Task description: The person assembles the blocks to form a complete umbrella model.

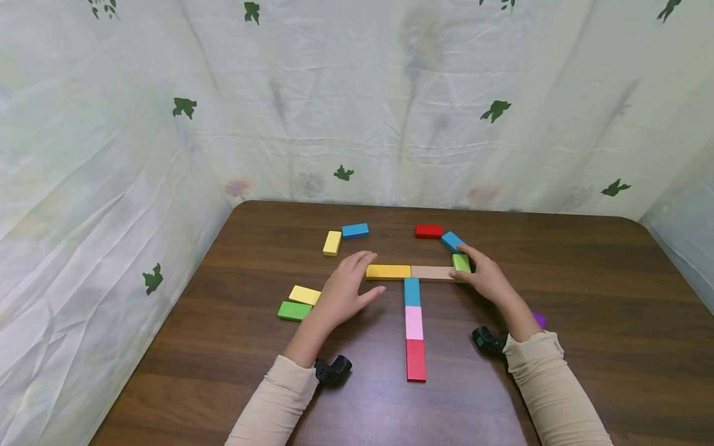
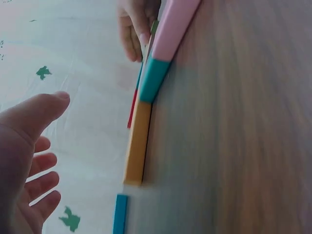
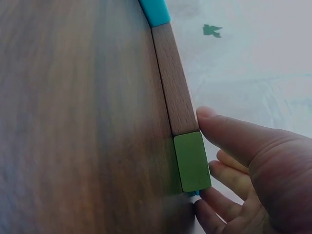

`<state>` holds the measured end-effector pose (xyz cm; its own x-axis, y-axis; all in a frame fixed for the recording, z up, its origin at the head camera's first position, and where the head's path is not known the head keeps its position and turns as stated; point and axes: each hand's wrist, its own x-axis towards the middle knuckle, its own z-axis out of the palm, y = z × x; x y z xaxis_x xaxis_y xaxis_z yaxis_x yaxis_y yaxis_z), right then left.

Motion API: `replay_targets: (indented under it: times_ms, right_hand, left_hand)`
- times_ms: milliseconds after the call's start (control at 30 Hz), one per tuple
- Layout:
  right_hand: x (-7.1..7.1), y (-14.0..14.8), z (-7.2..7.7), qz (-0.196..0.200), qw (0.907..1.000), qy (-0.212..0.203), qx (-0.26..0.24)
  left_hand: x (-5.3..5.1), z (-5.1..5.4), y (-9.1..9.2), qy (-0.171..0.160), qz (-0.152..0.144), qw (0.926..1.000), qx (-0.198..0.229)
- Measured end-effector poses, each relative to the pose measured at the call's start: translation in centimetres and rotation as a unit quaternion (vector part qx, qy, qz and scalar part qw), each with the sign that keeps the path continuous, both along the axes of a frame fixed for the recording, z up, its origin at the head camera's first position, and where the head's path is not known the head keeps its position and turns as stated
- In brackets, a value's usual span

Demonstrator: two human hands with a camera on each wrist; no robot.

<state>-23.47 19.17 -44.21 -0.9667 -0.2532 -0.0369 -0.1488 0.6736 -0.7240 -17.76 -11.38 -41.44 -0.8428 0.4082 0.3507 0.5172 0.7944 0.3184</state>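
Note:
My right hand [image 1: 488, 277] is at a light green block [image 1: 461, 262], thumb by its near end and a finger by its far end. In the right wrist view that green block [image 3: 192, 162] meets the end of a plain wooden block [image 3: 173, 80]. My left hand [image 1: 344, 292] hovers with spread fingers beside a yellow-orange block [image 1: 388, 272] and holds nothing. The orange and wooden blocks form a crosswise row. From its middle, a teal block [image 1: 412, 292], a pink block [image 1: 414, 323] and a red block [image 1: 415, 360] run toward me.
Behind the right hand lie a blue block [image 1: 452, 241] and a red block [image 1: 429, 231]. Back left are a yellow block [image 1: 331, 243] and a blue block [image 1: 355, 231]. A pale yellow block [image 1: 304, 295] and green block [image 1: 294, 311] lie left; a purple block [image 1: 539, 319] is partly hidden.

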Motion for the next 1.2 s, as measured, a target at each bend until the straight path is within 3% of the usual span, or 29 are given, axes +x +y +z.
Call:
replay_targets:
  times_ms: [267, 400, 733, 1067, 1200]
  right_hand:
    - [0.0, 0.0, 0.0, -0.001, 1.0, 0.001, -0.001]
    - [0.0, 0.1, -0.1, -0.002, 1.0, 0.002, -0.002]
    - [0.0, 0.0, -0.3, 0.0, 1.0, 0.009, -0.002]
    - [-0.2, 0.1, -0.6, 0.0, 1.0, 0.007, -0.007]
    - [-0.2, 0.2, -0.6, -0.003, 0.9999, 0.007, -0.008]
  left_hand:
    - [1.3, -0.1, -2.8, 0.062, 0.049, 0.9963, 0.036]
    - [1.8, -0.3, -4.0, 0.068, 0.082, 0.993, 0.051]
    - [2.9, -1.8, -6.9, 0.029, 0.129, 0.9887, 0.071]
    - [2.9, -3.1, -9.0, -0.038, 0.197, 0.9779, 0.058]
    - [2.9, -3.3, -9.2, -0.064, 0.208, 0.9745, 0.057]
